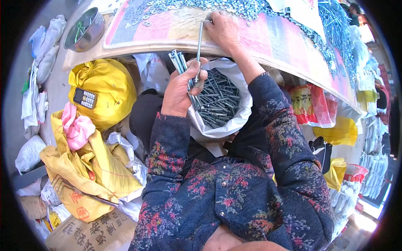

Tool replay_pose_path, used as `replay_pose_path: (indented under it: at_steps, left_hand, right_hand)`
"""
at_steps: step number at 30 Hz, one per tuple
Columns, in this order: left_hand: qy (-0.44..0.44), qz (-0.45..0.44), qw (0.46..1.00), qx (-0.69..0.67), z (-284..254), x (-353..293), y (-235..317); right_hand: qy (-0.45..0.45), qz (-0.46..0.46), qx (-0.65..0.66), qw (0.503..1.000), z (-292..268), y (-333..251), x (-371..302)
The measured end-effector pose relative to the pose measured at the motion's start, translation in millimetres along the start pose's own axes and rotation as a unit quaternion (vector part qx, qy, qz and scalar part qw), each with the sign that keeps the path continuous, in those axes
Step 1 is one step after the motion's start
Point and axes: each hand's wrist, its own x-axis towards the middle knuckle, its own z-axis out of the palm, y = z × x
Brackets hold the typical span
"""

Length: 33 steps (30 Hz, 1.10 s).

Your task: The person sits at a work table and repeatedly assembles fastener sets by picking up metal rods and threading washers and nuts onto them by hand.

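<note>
My left hand is closed around a bundle of long metal bolts, their ends sticking up past the fingers. Between its thumb and fingertips a single long bolt stands nearly upright. Close to that bolt's upper end is my right hand, its fingertips pinched together over the table edge; what they hold, if anything, is too small to make out. Below the hands, between my legs, an open white sack holds a heap of dark bolts. Washers lie spread across the table's far part.
A metal bowl sits on the table's left end, with more long bolts piled at the right. Yellow bags stand at my left, one carrying a phone, another a pink cloth. Red packaging lies under the table's right side.
</note>
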Motion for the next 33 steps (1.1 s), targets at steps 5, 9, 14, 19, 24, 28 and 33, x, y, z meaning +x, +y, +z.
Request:
replay_pose_path:
  at_steps: [5,9,14,19,24,28,33]
  left_hand:
    - [0.084,0.02,0.996,0.022,3.2,4.5,-4.2]
    - [0.063,0.022,0.997,0.022,0.8,6.9,-7.1]
    - [0.044,0.018,0.998,0.046,2.4,6.2,-9.0]
    - [0.046,-0.003,0.999,-0.017,-5.9,3.5,-4.0]
    - [0.057,0.094,0.984,-0.143,-39.2,10.7,20.8]
    - [0.168,0.133,0.976,-0.038,-19.9,8.7,21.5]
    - [0.209,0.142,0.967,0.033,-10.9,8.3,23.8]
  right_hand:
    - [-0.015,0.059,0.077,0.995,-13.3,-2.3,4.9]
    - [-0.021,0.143,0.241,0.96,-37.9,-15.5,-5.8]
    - [-0.069,0.251,0.6,0.757,-38.6,-18.2,-26.5]
    - [-0.119,0.148,0.464,0.865,-41.6,-33.2,-25.2]
    - [-0.338,-0.103,0.334,0.874,-44.3,-69.7,-6.7]
    - [0.105,-0.213,-0.014,0.971,43.8,-44.5,65.9]
    - [-0.118,-0.078,0.032,0.989,82.1,-35.1,88.5]
